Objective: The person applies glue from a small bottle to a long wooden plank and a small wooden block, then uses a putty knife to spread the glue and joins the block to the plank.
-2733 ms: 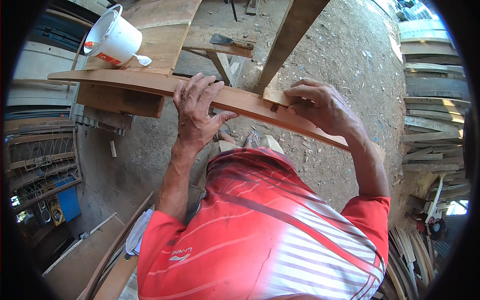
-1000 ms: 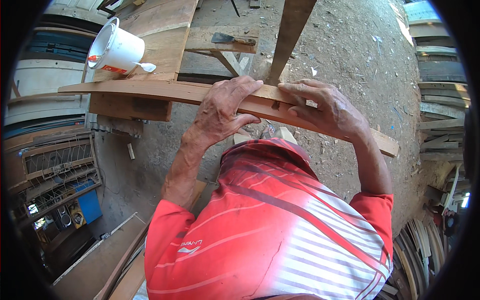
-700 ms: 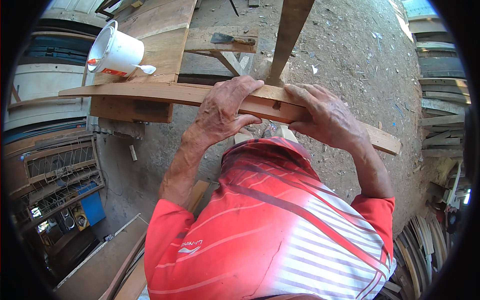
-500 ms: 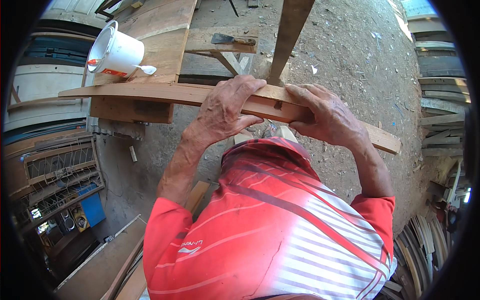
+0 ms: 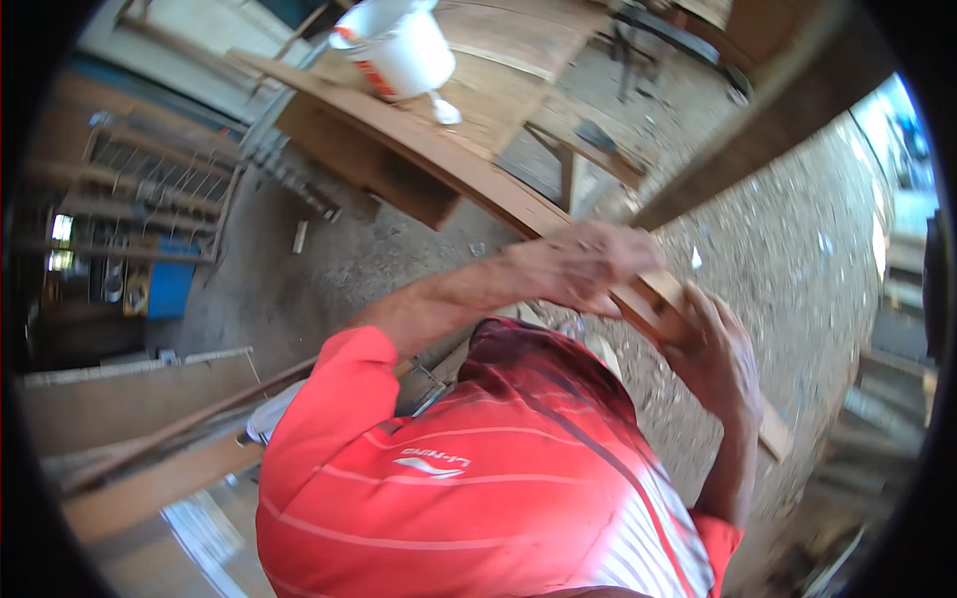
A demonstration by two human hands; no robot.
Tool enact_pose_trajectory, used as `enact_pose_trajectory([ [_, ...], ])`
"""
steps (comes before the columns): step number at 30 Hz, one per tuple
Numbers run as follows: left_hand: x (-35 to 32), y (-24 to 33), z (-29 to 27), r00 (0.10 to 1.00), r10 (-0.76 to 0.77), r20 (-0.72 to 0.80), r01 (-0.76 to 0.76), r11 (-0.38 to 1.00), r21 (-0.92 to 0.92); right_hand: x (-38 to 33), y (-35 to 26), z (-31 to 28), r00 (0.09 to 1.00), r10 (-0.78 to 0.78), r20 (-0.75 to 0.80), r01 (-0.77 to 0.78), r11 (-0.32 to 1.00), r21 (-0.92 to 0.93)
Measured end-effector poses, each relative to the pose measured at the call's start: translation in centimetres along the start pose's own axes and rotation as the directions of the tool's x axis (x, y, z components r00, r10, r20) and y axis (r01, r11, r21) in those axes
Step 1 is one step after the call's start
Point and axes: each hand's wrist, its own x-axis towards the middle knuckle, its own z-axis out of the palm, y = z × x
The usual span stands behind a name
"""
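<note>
A long narrow wooden plank (image 5: 439, 159) runs slantwise from the tabletop at the upper left down to the right, past the front of my body. My left hand (image 5: 588, 261) is closed over it near the middle, blurred by motion. A short way farther along, my right hand (image 5: 716, 359) grips the same plank, its fingers over the top edge. Between the two hands a short stretch with a dark notch or knot shows. The plank's far end lies across the edge of the wooden table (image 5: 488, 85), beside a white bucket (image 5: 414, 55).
A white spatula-like piece (image 5: 446, 110) sticks out beside the bucket. A putty knife (image 5: 598, 138) lies on a low wooden support beyond the table. One thick wooden post (image 5: 768, 125) rises at the upper right. Stacked boards (image 5: 897, 399) stand at the right, and a blue panel (image 5: 171, 284) at the left.
The view has swung, so the plank now slants down to the right and the table sits farther right in the picture. Both hands still hold the plank, now closer together.
</note>
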Motion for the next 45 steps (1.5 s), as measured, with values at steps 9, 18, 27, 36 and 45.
enact_pose_trajectory([
  [9,-0.6,-0.5,1.1,0.997,-0.056,-0.043,0.051,0.993,-0.106,3.8,-4.7,-5.0,0.988,0.123,-0.094,-0.14,0.969,-0.202],
  [18,0.2,-0.3,3.6,0.977,0.033,-0.212,-0.026,0.999,0.037,21.6,-16.1,-4.7,0.959,-0.279,0.058,0.28,0.884,-0.374],
  [27,1.4,0.7,5.7,0.994,-0.011,-0.106,0.03,0.983,0.181,44.3,-28.4,-0.7,0.754,-0.655,0.046,0.647,0.73,-0.218],
  [36,2.4,1.2,8.2,0.998,-0.038,0.042,0.033,0.995,0.096,60.3,-32.2,7.1,0.82,-0.433,0.374,0.561,0.74,-0.372],
  [45,1.3,3.4,12.1,0.879,-0.149,-0.453,0.047,0.972,-0.229,67.7,-30.4,14.8,0.769,-0.022,0.638,0.431,0.755,-0.493],
])
